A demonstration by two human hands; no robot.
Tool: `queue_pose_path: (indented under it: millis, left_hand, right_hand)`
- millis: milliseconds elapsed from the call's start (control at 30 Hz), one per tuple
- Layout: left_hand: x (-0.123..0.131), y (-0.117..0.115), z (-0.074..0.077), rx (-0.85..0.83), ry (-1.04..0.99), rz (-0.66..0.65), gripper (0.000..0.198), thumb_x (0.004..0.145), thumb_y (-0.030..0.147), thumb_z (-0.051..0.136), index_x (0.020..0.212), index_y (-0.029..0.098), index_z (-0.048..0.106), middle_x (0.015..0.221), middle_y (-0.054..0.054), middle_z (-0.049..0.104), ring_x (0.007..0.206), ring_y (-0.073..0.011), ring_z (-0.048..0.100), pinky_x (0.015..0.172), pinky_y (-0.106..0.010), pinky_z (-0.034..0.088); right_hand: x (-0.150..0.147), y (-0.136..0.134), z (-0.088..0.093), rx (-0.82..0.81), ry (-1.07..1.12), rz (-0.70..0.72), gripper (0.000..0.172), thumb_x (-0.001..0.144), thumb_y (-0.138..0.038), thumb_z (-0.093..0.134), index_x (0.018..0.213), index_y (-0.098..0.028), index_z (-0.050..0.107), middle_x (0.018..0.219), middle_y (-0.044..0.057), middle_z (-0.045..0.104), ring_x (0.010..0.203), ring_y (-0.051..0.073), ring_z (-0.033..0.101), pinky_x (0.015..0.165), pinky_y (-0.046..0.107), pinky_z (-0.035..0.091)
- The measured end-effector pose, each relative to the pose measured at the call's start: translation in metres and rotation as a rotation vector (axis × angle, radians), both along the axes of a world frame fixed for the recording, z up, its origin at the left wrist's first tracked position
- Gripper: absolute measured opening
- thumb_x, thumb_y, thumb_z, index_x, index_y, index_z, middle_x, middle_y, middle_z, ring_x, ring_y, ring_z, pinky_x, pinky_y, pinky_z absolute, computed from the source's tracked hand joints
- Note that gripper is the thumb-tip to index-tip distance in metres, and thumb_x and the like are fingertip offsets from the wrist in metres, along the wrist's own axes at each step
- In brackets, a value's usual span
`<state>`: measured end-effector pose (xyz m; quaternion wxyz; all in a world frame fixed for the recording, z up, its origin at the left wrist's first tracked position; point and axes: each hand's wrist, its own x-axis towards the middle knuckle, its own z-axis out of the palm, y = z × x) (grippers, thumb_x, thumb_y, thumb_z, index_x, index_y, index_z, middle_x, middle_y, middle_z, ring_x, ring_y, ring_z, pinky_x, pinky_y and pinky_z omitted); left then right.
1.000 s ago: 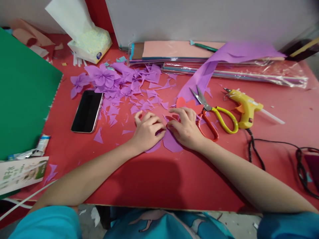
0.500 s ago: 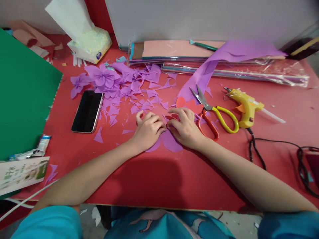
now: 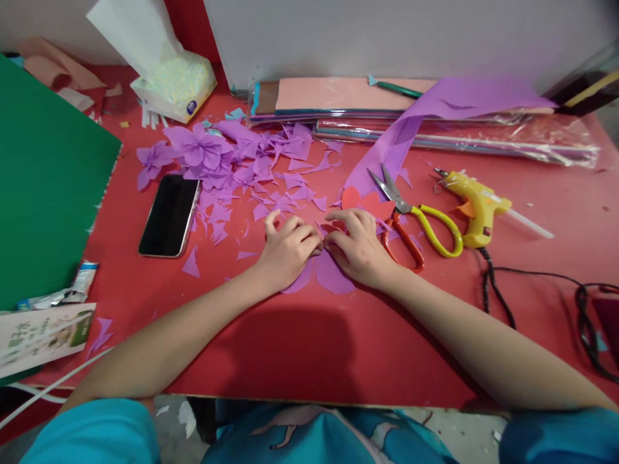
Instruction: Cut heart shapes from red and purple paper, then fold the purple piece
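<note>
A purple paper flower shape (image 3: 333, 276) lies on the red table in front of me, its rounded petals showing below my fingers. My left hand (image 3: 291, 252) pinches it near the middle, fingers curled. From the other side my right hand (image 3: 358, 250) pinches the same piece, its thumb and fingertips close to the left ones. The exact pinch point is hidden under the fingers. Just beyond my right hand is a red paper petal shape (image 3: 368, 203). Scissors (image 3: 402, 207) with one red and one yellow handle lie open to the right of that hand.
Purple scraps (image 3: 285, 187) and finished purple flowers (image 3: 200, 149) spread across the back left, beside a phone (image 3: 170, 216). A yellow glue gun (image 3: 478, 206) with a black cord lies right. Behind are packs of coloured paper (image 3: 348, 96), a purple strip (image 3: 391, 145) and a tissue box (image 3: 178, 84).
Hardly anything differs. Both hands stay pinched on the purple paper, with only a very slight shift of the fingers.
</note>
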<state>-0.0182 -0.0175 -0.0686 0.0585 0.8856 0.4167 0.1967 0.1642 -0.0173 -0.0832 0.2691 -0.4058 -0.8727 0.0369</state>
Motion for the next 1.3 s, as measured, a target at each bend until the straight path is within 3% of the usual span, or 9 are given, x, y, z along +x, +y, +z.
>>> queue_pose_path:
  millis: [467,733,1167,1300]
  left_hand:
    - [0.0022,0.0027,0.0039,-0.146,0.041,-0.005,0.015,0.088,0.023,0.050,0.081,0.017,0.062,0.089,-0.004,0.066,0.094,-0.0221,0.054,0.092,-0.049,0.023]
    - [-0.0024,0.0061,0.0002,-0.183,-0.057,0.021,0.012,0.085,0.029,0.058,0.085,0.020,0.065,0.089,-0.002,0.066,0.094,-0.0203,0.055,0.093,-0.046,0.024]
    - [-0.0007,0.0053,-0.0024,0.061,0.031,-0.073,0.024,0.091,0.025,0.045,0.079,0.017,0.064,0.082,-0.003,0.068,0.084,-0.0183,0.056,0.095,-0.047,0.024]
    - [-0.0014,0.0046,-0.0039,0.094,-0.002,-0.073,0.023,0.091,0.023,0.043,0.079,0.017,0.061,0.080,-0.002,0.067,0.081,-0.0173,0.056,0.094,-0.044,0.023]
  right_hand:
    - [0.0005,0.0008,-0.0015,-0.018,0.013,0.020,0.020,0.089,-0.017,0.045,0.079,-0.016,0.062,0.113,0.014,0.056,0.105,0.028,0.041,0.086,0.045,0.036]
    - [0.0004,0.0011,-0.0019,-0.045,0.019,0.026,0.019,0.089,-0.019,0.045,0.081,-0.017,0.062,0.113,0.013,0.056,0.107,0.028,0.042,0.085,0.045,0.036]
    - [0.0007,0.0001,0.0021,-0.108,0.080,0.026,0.013,0.086,-0.017,0.047,0.082,-0.017,0.060,0.111,0.014,0.055,0.105,0.029,0.045,0.086,0.047,0.038]
    - [0.0018,0.0019,0.0021,-0.107,0.209,-0.076,0.007,0.082,-0.019,0.052,0.088,-0.018,0.057,0.107,0.014,0.054,0.102,0.029,0.049,0.088,0.050,0.039]
